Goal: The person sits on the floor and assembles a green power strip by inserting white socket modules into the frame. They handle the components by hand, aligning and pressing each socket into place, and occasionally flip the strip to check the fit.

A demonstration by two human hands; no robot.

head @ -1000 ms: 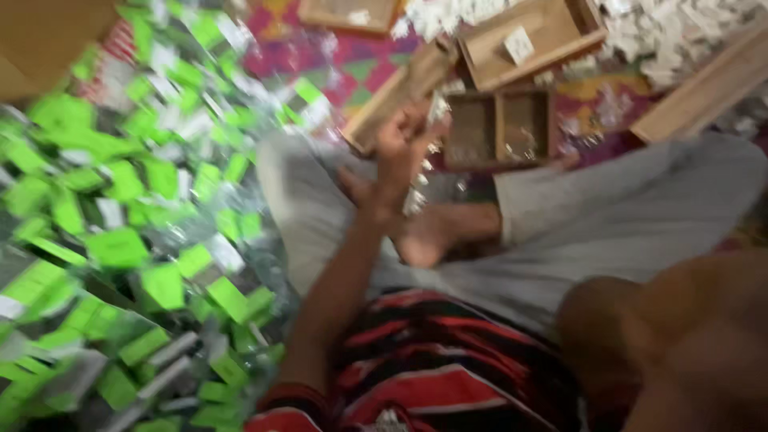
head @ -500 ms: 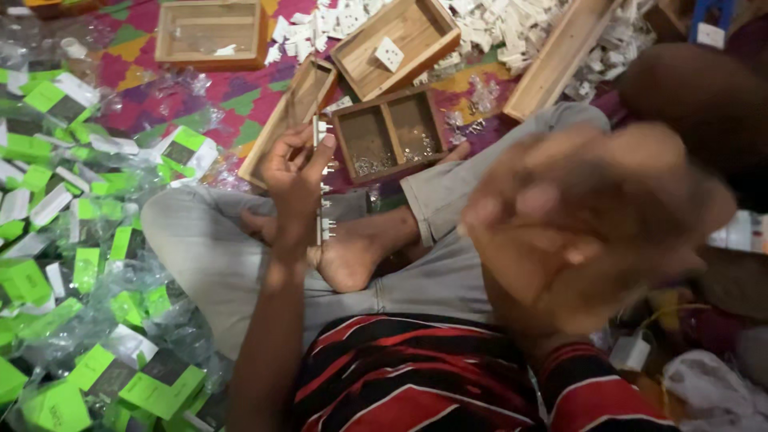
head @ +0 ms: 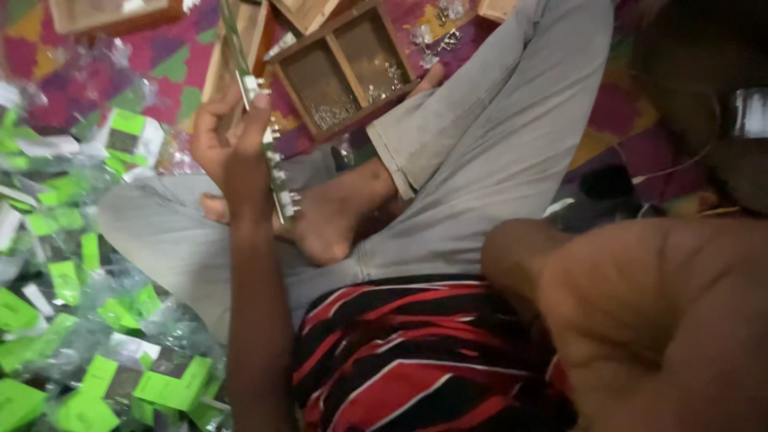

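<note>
Since the frame before, your view has swung closer and your right arm now fills the lower right; the right hand itself is out of sight. Around you lie green-labelled clear packets (head: 96, 376) on the left and a two-compartment wooden tray (head: 352, 68) of small metal parts beyond your bare foot (head: 328, 220). Your left hand (head: 228, 144) pinches a thin strip of metal clips (head: 268, 148), held above your crossed legs, long axis running steeply from upper left down to lower right.

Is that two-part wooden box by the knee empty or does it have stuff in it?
Not empty: the open wooden box holds small metal pieces in both compartments, well below the rims.
</note>
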